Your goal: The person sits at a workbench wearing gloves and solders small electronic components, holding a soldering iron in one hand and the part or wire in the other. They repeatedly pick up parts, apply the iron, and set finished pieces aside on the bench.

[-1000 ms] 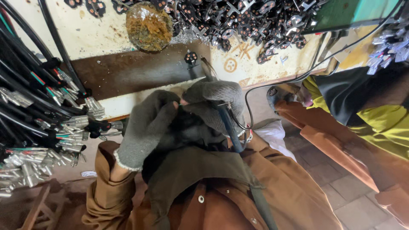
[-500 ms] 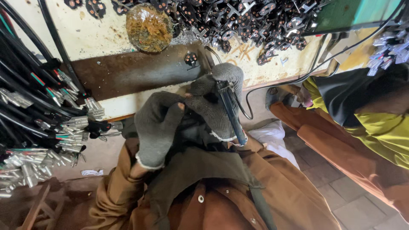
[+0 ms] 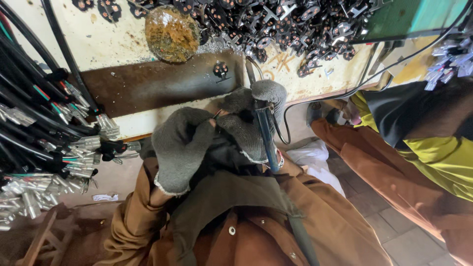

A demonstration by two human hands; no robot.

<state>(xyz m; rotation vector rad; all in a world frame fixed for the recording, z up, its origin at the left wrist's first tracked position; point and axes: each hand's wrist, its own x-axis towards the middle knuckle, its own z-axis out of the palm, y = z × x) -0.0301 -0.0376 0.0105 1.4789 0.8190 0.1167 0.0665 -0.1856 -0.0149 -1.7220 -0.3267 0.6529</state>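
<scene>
Working at the bench [image 3: 162,83], I have both gloved hands drawn together just in front of its near edge. My right hand [image 3: 256,120] is clamped around a soldering iron [image 3: 266,140], its dark handle running down past my wrist and its cord [image 3: 315,101] looping off to the right. My left hand [image 3: 182,145] is curled closed beside it, fingertips touching the right glove, pinching a thin wire [image 3: 217,114]; what lies under the gloves I cannot tell. On the bench, a rusty metal strip [image 3: 148,86] runs along the front, with one small black part [image 3: 220,69] lying on it. Behind the strip sits a round brownish lump [image 3: 172,33], and a heap of black parts [image 3: 295,24] fills the far side. Left of the bench hang black cables with metal terminals [image 3: 44,143]. Right of the bench, another person in a yellow and black jacket [image 3: 433,143] stands close.
</scene>
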